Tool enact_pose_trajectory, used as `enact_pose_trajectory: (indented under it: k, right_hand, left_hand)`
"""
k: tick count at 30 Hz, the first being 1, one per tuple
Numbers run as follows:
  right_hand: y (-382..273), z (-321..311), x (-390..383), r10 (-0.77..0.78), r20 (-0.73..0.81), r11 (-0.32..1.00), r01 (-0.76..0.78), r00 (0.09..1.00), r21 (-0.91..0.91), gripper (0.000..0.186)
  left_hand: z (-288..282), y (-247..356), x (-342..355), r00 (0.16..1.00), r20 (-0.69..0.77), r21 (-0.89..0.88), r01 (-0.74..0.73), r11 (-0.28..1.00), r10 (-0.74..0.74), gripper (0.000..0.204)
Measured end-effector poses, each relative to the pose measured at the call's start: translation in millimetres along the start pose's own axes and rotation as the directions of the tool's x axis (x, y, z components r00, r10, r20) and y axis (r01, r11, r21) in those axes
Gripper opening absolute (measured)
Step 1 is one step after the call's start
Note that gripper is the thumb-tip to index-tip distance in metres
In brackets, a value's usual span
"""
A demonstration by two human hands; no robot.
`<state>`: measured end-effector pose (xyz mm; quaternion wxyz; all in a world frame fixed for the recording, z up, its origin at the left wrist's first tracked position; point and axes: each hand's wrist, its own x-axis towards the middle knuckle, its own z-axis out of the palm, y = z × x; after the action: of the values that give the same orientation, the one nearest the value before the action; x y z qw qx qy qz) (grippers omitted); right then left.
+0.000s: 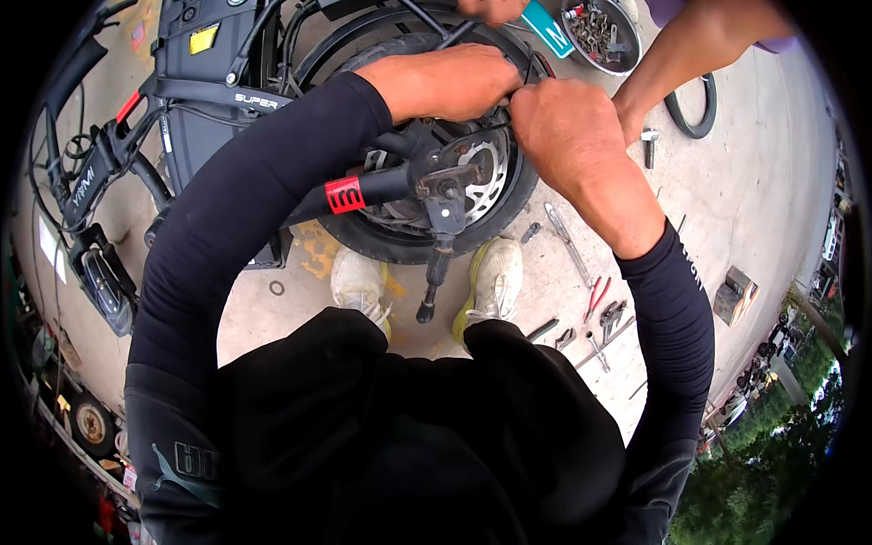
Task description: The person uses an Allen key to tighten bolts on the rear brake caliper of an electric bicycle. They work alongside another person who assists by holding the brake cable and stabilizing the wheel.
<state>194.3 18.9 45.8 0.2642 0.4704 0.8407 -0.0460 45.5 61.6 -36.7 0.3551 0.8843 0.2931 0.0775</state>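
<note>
An electric bike lies tipped on the ground in front of me, its wheel (509, 204) with a silver brake disc (490, 177) facing up. My left hand (459, 82) is closed above the tyre's far side. Close to its right, my right hand (568, 127) is closed too, knuckles up. Thin black cable shows between and below the two hands, but my fingers hide what they grip. Another person's forearm (699, 50) reaches in from the right, its hand partly behind my right hand. A second hand (490, 9) of a person shows at the top edge.
A metal bowl (633, 56) of bolts and small parts stands at the far right. Right of my shoes (495, 277) lie a wrench (570, 245), red-handled pliers (596, 298) and several other tools. A black rubber ring (708, 113) and a small box (736, 295) lie farther right.
</note>
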Motion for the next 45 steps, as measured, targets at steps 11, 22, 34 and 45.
enact_pose_trajectory:
  k: [11, 22, 34, 45]
  right_hand:
    - [10, 10, -6, -0.061, -0.099, 0.997, 0.066, 0.993, 0.047, 0.018]
    - [41, 135, -15, 0.119, -0.41, 0.883, 0.093, 0.904, 0.46, 0.021]
    - [34, 120, -12, 0.13, -0.533, 0.865, 0.167, 0.836, 0.473, 0.015]
    - [24, 115, -20, 0.342, -0.537, 0.804, 0.056, 0.771, 0.593, 0.015]
  left_hand:
    - [0, -1, 5, 0.997, 0.074, 0.034, 0.01, 0.999, -0.012, 0.017]
    - [-3, 9, 8, 0.986, 0.138, 0.073, 0.086, 0.994, -0.095, 0.021]
    - [0, 8, 10, 0.952, 0.164, 0.043, 0.255, 0.966, -0.258, 0.028]
    - [-9, 7, 20, 0.931, 0.172, -0.084, 0.339, 0.937, -0.321, 0.029]
